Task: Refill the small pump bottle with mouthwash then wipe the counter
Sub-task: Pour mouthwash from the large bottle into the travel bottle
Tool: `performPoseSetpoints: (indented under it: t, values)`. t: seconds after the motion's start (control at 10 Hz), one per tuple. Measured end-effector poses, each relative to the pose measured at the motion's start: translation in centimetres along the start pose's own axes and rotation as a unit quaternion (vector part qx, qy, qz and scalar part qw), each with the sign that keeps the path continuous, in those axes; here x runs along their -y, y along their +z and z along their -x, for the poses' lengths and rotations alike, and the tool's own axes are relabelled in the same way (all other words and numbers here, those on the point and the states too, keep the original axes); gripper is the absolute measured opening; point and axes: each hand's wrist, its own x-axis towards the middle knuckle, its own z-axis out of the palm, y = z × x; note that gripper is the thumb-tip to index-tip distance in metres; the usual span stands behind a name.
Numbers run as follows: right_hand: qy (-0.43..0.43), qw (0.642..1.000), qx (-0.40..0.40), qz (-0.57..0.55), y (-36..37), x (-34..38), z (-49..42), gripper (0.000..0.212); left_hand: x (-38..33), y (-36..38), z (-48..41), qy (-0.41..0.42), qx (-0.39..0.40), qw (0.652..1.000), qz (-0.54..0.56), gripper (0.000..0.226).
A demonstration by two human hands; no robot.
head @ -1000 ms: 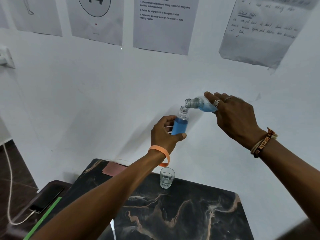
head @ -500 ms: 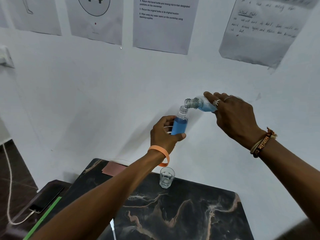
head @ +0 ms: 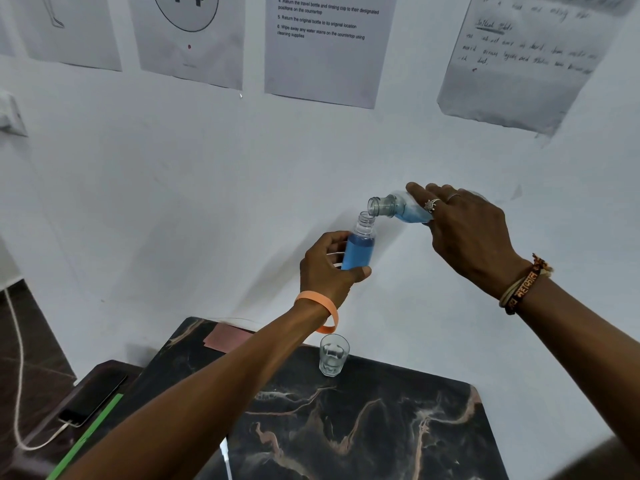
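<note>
Holds the small bottle [head: 358, 249] in the air before the white wall [head: 173, 202], well above the counter [head: 381, 427], long axis near upright with a slight lean, open neck up. Blue liquid in it to about the shoulder, clear neck above. Tips the larger bottle [head: 398, 207] just above and right of it, long axis close to level, open mouth pointing left and a little down, lip right over the small bottle's mouth. Touching or just clear: cannot tell. Blue liquid pooled along the larger bottle's lower side. Cannot make out a stream between the two mouths. Below the left wrist, a clear glass [head: 333, 355] upright near the back edge of the dark veined counter, apart from both bottles. At the counter's back left corner, a flat pink piece [head: 227, 339], partly hidden by the left forearm. Off the counter's left side, on a lower dark surface, a phone [head: 93, 398] lying flat with a white cable [head: 17, 375] plugged in and a green strip [head: 90, 434] beside it. On the wall above, printed and handwritten sheets [head: 322, 64]. Grips the small bottle's lower body with the left hand [head: 325, 271], fingers curled round the back, thumb across the front near the base, orange band [head: 322, 308] on the wrist, arm stretched forward. Wraps the right hand [head: 467, 233] over the larger bottle's body from above, back of hand to the camera, fingers curved over the top with rings on two, thumb hidden beneath, corded bracelets [head: 523, 285] at the wrist.
</note>
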Motion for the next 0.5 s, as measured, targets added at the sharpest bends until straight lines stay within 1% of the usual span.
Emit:
performPoseSetpoints:
  t: [0.5]
  values:
    - [0.021, 0.999, 0.043, -0.011, -0.6, 0.07, -0.05, 0.059, -0.19, 0.07, -0.01, -0.002, -0.001, 1.0, 0.002, 0.059]
